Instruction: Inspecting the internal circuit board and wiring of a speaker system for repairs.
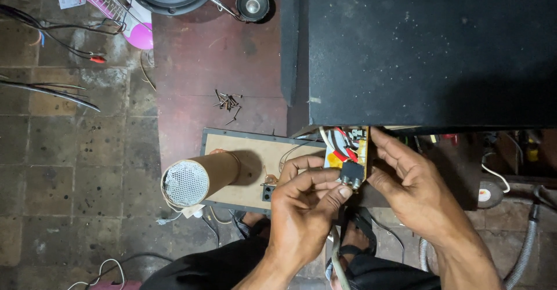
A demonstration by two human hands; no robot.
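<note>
Both my forearms come up from the bottom of the view and meet at the small circuit board [350, 153]. My left hand [304, 200] sits just below and to the left of the board, wrist bent, fingers curled, thumb and forefinger pinching its lower end. My right hand [406, 182] lies to the right of the board, palm turned toward it, fingers stretched up along its right edge and touching it, thumb near the lower corner.
</note>
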